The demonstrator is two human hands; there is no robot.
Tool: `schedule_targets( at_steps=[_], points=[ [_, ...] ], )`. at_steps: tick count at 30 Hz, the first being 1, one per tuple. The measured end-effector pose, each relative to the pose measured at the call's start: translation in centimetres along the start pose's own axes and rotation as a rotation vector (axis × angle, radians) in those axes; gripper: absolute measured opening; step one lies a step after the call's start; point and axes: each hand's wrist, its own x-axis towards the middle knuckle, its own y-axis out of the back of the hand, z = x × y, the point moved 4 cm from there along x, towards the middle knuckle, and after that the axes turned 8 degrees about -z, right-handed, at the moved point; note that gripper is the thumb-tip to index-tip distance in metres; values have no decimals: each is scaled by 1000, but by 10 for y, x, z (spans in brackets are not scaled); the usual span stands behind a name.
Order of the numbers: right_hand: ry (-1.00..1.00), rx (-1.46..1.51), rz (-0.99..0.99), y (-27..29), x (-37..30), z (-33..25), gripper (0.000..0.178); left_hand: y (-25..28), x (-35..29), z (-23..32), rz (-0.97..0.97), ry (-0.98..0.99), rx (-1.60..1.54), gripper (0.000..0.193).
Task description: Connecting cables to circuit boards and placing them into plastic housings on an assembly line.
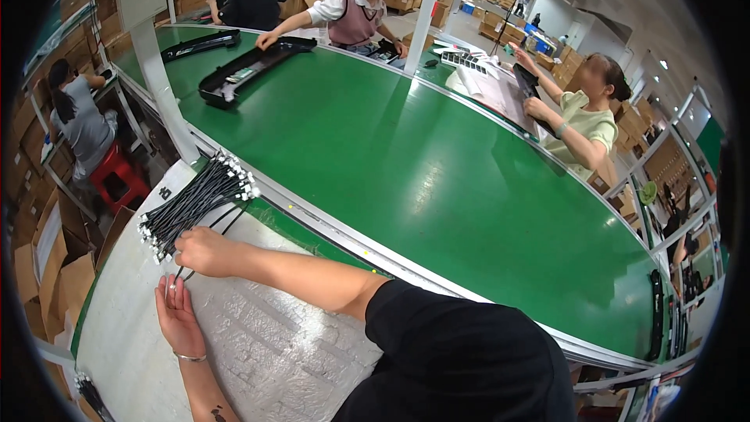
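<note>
A thick bundle of black cables [196,197] with white connectors at both ends lies at the far left of the white work surface [258,344]. My right hand [208,252] reaches across to the bundle's near edge, its fingers closed on a black cable [229,219]. Part of that cable curves away beside the bundle, and a short length shows below my fist. Just below, my left hand [180,319] is palm up, its fingers stretched and slightly curled. The cable's lower part comes close to those fingertips; whether they touch it is unclear.
Beyond a metal rail runs a green conveyor belt [351,148]. A long black housing [238,74] lies on it, held by a person across. Another person [586,117] at the right holds a black part. A metal post [152,62] rises behind the cables; cardboard boxes [66,266] stand left.
</note>
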Motion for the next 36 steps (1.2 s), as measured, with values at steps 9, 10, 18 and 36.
schedule_targets(
  at_steps=[9, 10, 18, 36],
  points=[
    [-333, 408, -661, -20, -15, 19, 19, -4, -5, 12, 7, -176, 94, 47],
    [-365, 371, -513, -33, -17, 29, 17, 1, -3, 9, 2, -140, 86, 46],
    [-235, 264, -244, -8, -10, 22, 10, -5, -4, 9, -37, -40, 89, 44],
    [-209, 85, -513, 12, 1, -4, 8, -6, -6, 5, -11, 87, 297, 14]
  ],
)
